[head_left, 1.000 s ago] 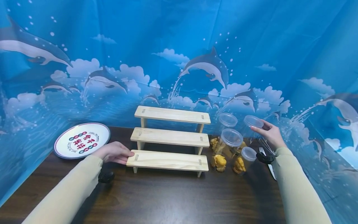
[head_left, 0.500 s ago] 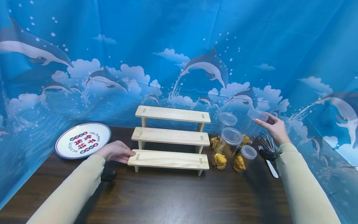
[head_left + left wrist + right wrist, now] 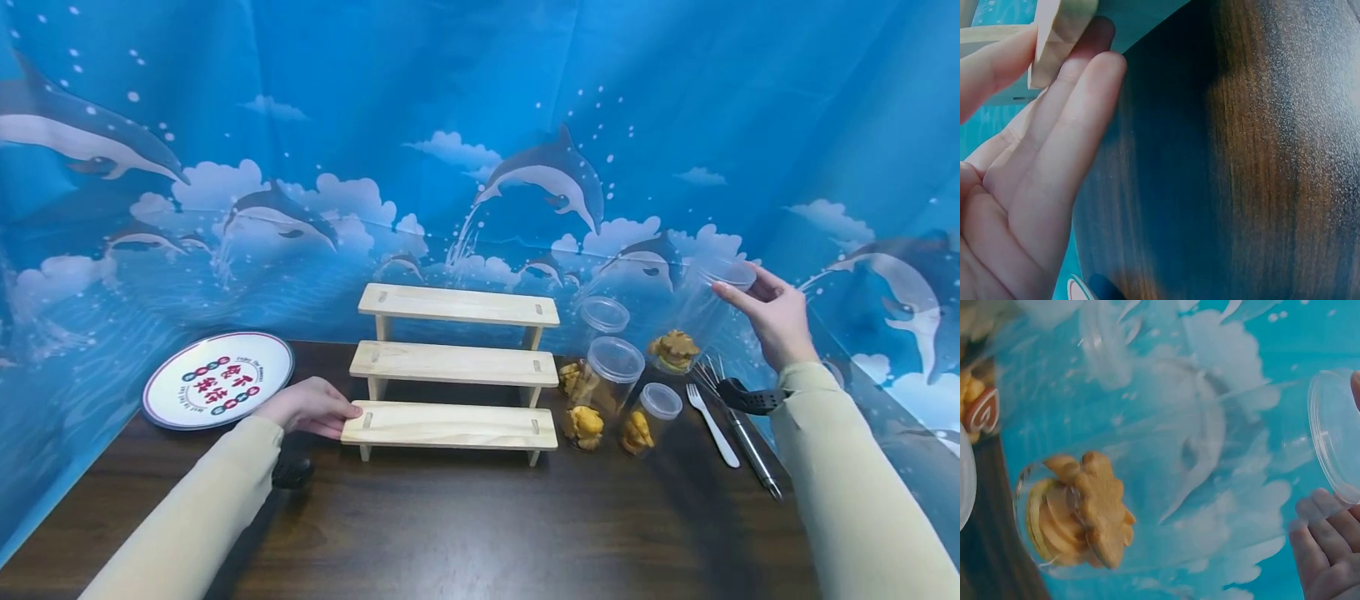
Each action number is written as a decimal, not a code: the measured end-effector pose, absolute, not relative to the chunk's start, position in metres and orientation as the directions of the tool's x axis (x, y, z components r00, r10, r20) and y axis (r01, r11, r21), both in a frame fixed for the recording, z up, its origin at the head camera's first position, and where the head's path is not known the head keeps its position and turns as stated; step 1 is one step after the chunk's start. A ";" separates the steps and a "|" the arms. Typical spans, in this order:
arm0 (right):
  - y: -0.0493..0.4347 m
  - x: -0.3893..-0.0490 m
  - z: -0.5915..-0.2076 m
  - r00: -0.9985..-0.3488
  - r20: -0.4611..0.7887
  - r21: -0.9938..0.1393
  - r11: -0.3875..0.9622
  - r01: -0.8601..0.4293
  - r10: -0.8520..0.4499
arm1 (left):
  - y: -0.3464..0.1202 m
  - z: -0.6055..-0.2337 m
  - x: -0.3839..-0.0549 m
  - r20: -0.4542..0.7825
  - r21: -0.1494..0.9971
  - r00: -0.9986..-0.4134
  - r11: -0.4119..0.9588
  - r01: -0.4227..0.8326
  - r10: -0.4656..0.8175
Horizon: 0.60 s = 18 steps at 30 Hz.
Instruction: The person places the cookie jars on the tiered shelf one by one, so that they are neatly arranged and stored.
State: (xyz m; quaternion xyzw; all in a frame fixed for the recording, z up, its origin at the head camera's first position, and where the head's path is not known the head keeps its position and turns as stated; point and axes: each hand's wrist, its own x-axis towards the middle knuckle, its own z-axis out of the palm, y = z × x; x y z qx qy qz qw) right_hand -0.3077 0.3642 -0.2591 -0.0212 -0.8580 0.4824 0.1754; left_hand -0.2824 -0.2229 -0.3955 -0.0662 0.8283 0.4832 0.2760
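Note:
A three-step wooden display stand (image 3: 450, 425) stands mid-table. My left hand (image 3: 318, 408) pinches the left end of its lowest board, thumb on top. Close up in the left wrist view, the fingers (image 3: 1079, 119) extend below the board's end. At the right, my right hand (image 3: 780, 321) grips a tall clear jar (image 3: 693, 304) by its lid (image 3: 726, 272), raised and tilted. Brown cookies (image 3: 1094, 509) lie at the jar's bottom in the right wrist view. Two other lidded jars, one large (image 3: 617, 360) and one small (image 3: 662, 402), stand left of it, also with cookies.
Another clear jar (image 3: 604, 315) is behind the large one. A white-handled fork (image 3: 712, 425) and a metal whisk (image 3: 753, 450) lie beneath the right forearm. A round printed plate (image 3: 217, 379) is at the back left. A dolphin-print curtain (image 3: 480, 125) hangs behind the dark table (image 3: 450, 533).
My right hand has lifted the tall jar up and to the right, uncovering more of the fork and whisk. The left hand stays at the stand's lowest board.

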 end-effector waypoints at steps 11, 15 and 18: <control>0.328 -0.305 -0.218 -0.852 0.458 -0.886 0.211 -0.414 0.254 | -0.224 -0.394 -0.280 -0.519 0.757 -0.842 0.535 -0.374 0.146; 0.312 -0.307 -0.209 -0.845 0.473 -0.881 0.169 -0.443 0.249 | -0.220 -0.392 -0.279 -0.517 0.746 -0.846 0.555 -0.369 0.132; 0.299 -0.310 -0.204 -0.835 0.499 -0.867 0.150 -0.476 0.231 | -0.217 -0.390 -0.280 -0.515 0.736 -0.849 0.568 -0.367 0.119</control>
